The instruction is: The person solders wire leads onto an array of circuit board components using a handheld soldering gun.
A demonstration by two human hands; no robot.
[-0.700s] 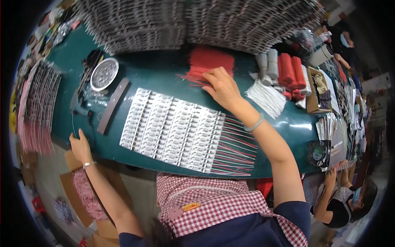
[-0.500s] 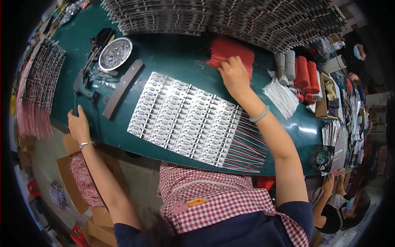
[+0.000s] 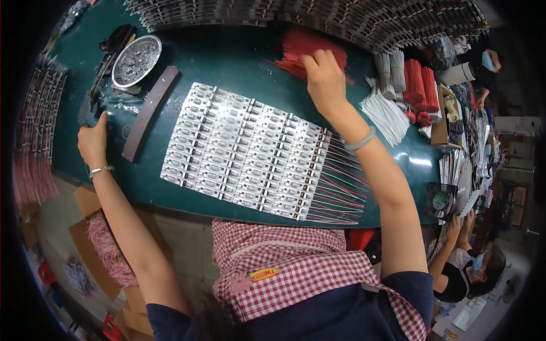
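Observation:
My left hand [image 3: 92, 142], at the table's left side, is closed around a dark gun-shaped hand tool [image 3: 86, 109], most of it hidden by the hand. Beyond the boards, my right hand [image 3: 328, 85] has its fingers curled in a pinch at a loose pile of thin red wires [image 3: 304, 50]; exactly how many strands they grip is hidden. Between my arms lies a sheet of white circuit boards [image 3: 244, 150] in rows with small metal parts. Red and white wires [image 3: 341, 190] stick out from its right edge.
A metal bowl [image 3: 158, 48] of shiny scraps and a curved brown bar [image 3: 149, 116] lie left of the boards. White wires [image 3: 389, 120] and red bundles [image 3: 418, 85] lie right. Wired board stacks [image 3: 381, 25] line the back. A co-worker [image 3: 478, 270] sits at right.
My left hand has gone from spread fingers beside the gun-shaped tool to closed around it. My right hand stays at the red wires, fingers lifted slightly. The whole view has shifted a little.

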